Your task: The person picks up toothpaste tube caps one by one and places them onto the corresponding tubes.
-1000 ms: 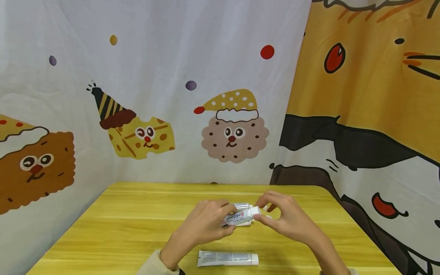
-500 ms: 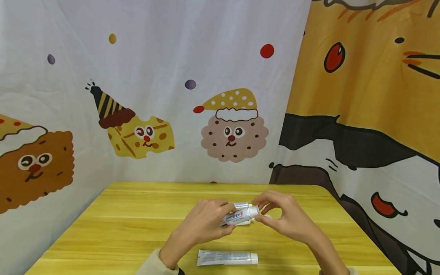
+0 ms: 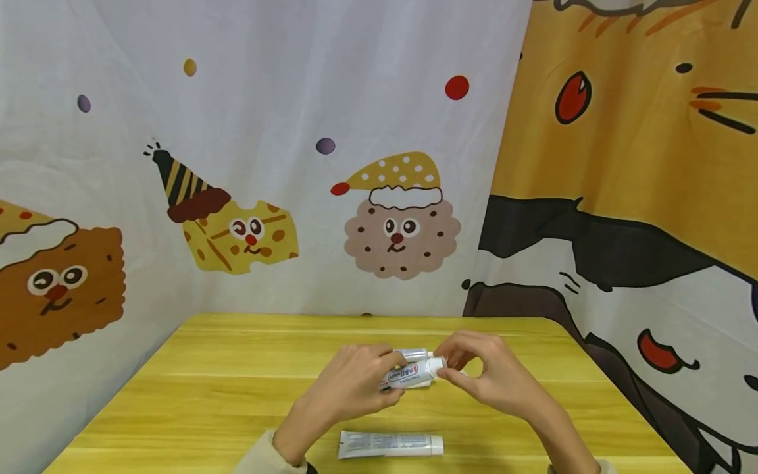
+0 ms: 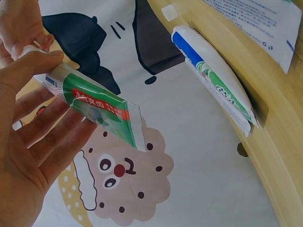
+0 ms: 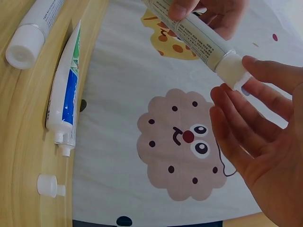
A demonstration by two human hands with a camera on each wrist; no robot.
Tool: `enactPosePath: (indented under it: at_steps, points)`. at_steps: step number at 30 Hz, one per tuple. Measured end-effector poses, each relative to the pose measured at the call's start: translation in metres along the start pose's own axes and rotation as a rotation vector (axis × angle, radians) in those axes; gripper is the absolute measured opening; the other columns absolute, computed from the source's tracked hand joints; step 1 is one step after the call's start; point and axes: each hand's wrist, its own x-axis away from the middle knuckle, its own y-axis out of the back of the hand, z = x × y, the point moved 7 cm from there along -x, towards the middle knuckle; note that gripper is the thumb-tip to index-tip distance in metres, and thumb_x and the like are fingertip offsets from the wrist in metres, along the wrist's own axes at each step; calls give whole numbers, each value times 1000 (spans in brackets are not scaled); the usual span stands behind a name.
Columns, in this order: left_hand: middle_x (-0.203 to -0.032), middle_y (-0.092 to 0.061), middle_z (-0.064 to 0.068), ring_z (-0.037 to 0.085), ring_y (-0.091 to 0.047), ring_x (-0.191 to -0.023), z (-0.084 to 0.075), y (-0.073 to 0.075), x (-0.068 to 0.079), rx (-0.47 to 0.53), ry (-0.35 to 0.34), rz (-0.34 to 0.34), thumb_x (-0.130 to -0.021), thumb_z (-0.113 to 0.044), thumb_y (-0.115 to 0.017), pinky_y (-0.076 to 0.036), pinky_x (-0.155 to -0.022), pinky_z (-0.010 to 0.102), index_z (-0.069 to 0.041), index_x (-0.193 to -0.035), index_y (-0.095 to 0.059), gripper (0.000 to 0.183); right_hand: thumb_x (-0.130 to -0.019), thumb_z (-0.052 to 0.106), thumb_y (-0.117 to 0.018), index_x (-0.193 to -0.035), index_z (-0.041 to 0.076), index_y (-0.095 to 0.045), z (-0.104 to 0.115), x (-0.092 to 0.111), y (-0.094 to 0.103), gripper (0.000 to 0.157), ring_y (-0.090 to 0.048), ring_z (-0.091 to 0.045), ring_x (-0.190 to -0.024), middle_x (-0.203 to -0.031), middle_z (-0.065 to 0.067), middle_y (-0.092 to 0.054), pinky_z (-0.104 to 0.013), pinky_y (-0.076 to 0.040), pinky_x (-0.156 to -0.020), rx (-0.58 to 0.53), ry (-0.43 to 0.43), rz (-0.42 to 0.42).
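Observation:
My left hand (image 3: 352,382) grips a white toothpaste tube (image 3: 408,375) by its body, thumb on one side and fingers on the other. The green and red printed face of this tube (image 4: 94,99) shows in the left wrist view, its flat end pointing away from the palm. At the other end is a white cap (image 5: 233,71), which my right hand (image 3: 494,375) pinches between thumb and forefinger. The remaining fingers of that right hand (image 5: 265,123) are spread below the cap. Part of the tube is hidden by the left fingers.
Another capped toothpaste tube (image 3: 391,445) lies near the front of the wooden table (image 3: 237,395). Behind the hands lie two uncapped tubes (image 5: 64,94) side by side, nozzles showing. Loose white caps (image 5: 46,185) sit near their nozzles. A printed cloth (image 3: 266,99) hangs behind the table.
The right hand's fingers have closed in on the cap from a wider spread. The left hand and its tube stay almost still. The head view shifts slightly.

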Motion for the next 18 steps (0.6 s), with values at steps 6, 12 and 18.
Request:
enactPosePath:
  at_steps: [6,12,18]
  points:
    - [-90,-71,-9,-4,-45,-61,0,1,0,-3,-1,-10,-85,-36,-82,-34,-52,10,-21,-106,-75,27,-94,19,-76,-97,24,-73,-3,-1,0,6,-62,1,-71,-84,16,-71,-24,-57,-66,27,-31,4]
    - [-90,-71,-9,-5,-44,-60,0,2,0,-4,2,-9,-85,-36,-82,-34,-52,10,-21,-106,-75,27,-96,25,-75,-98,21,-75,-7,-1,-1,5,-63,1,-70,-86,14,-72,-24,-57,-66,25,-69,8]
    - [-92,-72,-9,-4,-49,-62,1,1,1,-10,4,-9,-85,-36,-82,-37,-53,10,-22,-107,-74,28,-88,17,-82,-108,27,-72,-5,0,1,25,-67,-2,-85,-103,12,-74,-27,-59,-72,38,-50,-11]
